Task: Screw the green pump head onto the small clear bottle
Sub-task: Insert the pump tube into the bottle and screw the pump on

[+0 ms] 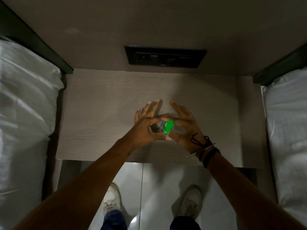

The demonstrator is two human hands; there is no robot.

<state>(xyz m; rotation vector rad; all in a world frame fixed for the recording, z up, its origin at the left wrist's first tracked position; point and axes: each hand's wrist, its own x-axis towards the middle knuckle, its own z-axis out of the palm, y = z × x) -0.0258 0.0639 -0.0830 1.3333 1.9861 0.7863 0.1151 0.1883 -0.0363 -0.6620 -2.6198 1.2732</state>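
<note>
Hands meet over the middle of the grey wood-grain bedside table (103, 103), between two white-sheeted beds (25, 100), with a dark socket panel (165, 56) on the wall behind. The left hand (146, 125) pinches the small clear bottle (159, 127) between thumb and forefinger; its other three fingers are splayed outward and hold nothing. The right hand (183, 125) does the same from the other side — thumb and forefinger closed about the green pump head (167, 126), remaining fingers fanned out and free. A dark cord bracelet and bands sit on the right wrist (206, 146).

The pump head sits on top of the bottle, its spout pointing toward the person. The bottle is held above the table surface or resting on it; which cannot be told, as the hands cover its base. The neck joint is hidden, so how far the thread has engaged cannot be seen.

Judgement: the step in hand is the screwing itself — cap seated, being turned. The next move calls for the left hand to keep the bottle from rotating while the right twists the collar clockwise, regripping as needed, until it stops. Light pressure only; thin clear plastic is likely to deform.
</note>
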